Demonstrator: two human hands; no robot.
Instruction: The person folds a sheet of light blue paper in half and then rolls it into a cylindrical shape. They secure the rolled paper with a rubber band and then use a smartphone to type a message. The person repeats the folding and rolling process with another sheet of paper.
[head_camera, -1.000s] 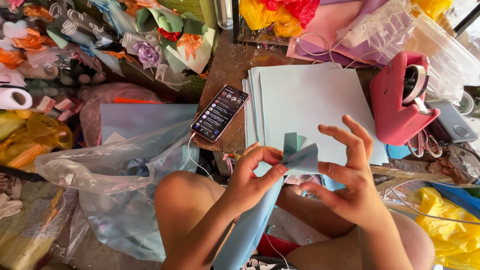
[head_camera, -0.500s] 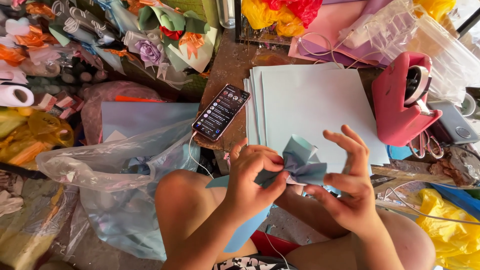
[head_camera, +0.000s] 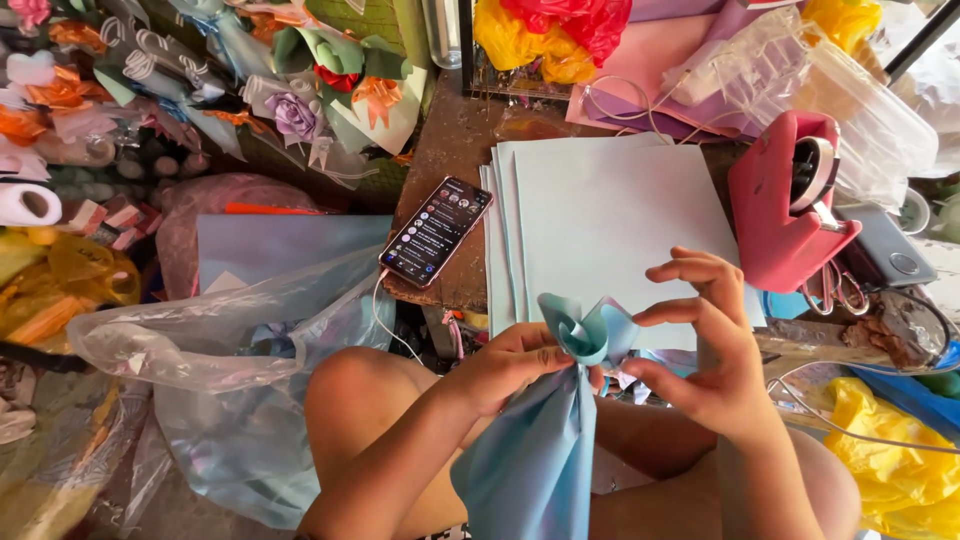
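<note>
Between the two hands, over the lap, sits the light blue paper sheet rolled into a flower shape (head_camera: 585, 335). L hand (head_camera: 510, 365) fingers pinch it tight at the neck, just under the curl. R hand (head_camera: 705, 370) thumb & pointer pinch the edge at 3 o'clock; other fingers spread up. A sec ago the top was a flat bow; now it's a round curl, so the bloom looks nearly shaped. Stack of pale blue paper sheets (head_camera: 610, 220) lies at 12, red plastic tape holder (head_camera: 790, 205) at 2, black phone (head_camera: 436, 232) at 10.

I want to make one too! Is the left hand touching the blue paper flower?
Touching. The head view shows the left hand pinching the blue paper flower just below its rolled top, fingers wrapped on the gathered paper.
</note>
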